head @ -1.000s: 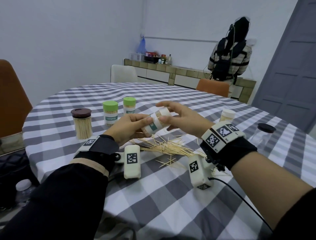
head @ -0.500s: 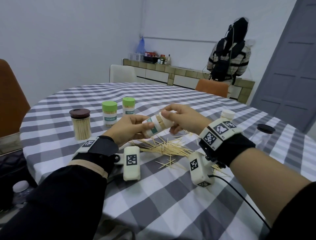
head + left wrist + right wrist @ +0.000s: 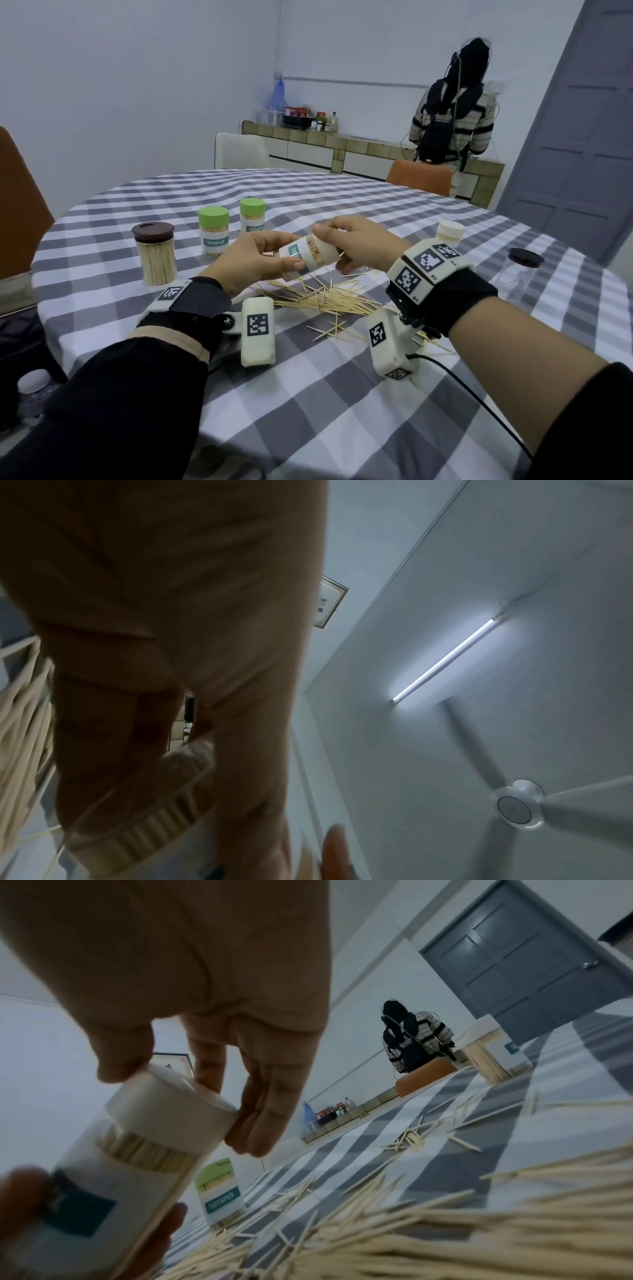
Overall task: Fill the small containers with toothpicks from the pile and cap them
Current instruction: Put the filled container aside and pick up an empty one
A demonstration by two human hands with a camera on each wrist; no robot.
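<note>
Since a second ago you've tilted the small white-capped toothpick container [image 3: 310, 257] flatter; left hand [image 3: 255, 265] grasps its body, right hand [image 3: 356, 245] pinches its cap. Four stand capped; loose wooden toothpicks [image 3: 322, 298] remain at six o'clock.

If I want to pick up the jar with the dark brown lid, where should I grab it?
Probably around the clear middle of the brown-lidded jar, just under its lid. It stands upright on the table with open space around it, so come from the near side and wrap your fingers round its straight wall. The lid might just lift off.

The left hand [image 3: 164, 669] hides most of the blurred container [image 3: 185, 764].
</note>
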